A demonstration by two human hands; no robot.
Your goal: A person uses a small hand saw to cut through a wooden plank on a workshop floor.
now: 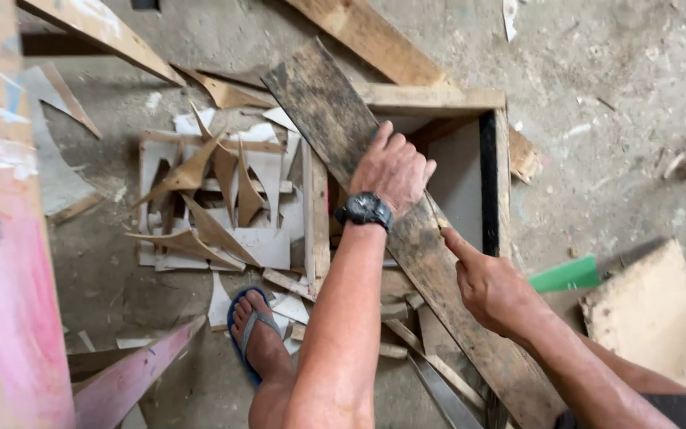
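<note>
Plank [406, 238], dark and weathered, laid diagonally across open wooden box frame [470, 103] on concrete floor [613, 119]; upper end near frame's far left corner, lower end running off bottom of view past right forearm.

Head view, hands:
- Left hand [391, 168] flat on plank's upper half, palm down, fingers spread over near edge. Grip open, pressing, not closed round anything. Black wristwatch [365, 210] on wrist.
- Right hand [490, 286] at plank's right edge, mid-length. Index finger extended, tip touching edge; other fingers curled. Something thin and dark near fingertip, too small to identify. Nothing else seen held.

Progress, judged: plank positioned and steadied; no visible saw cut or clear mark on face. Pointing finger suggests locating or checking a spot along edge. Marking or cutting appears not yet done.

Edges and room:
- Plank's right edge overhangs frame's open interior; pale panel visible inside, dark inner wall on right.
- Left of plank: dense heap of plywood offcuts [216, 199], curved and pointed, touching frame's side. Little free floor there.
- Foot in blue flip-flop [252, 334] just beside heap, near plank's lower left.
- Right side: green scrap [565, 274] and pale board [649, 314] near; bare concrete beyond, most open room.
- Pink-painted timber [9, 278] along left margin, well apart.
</note>
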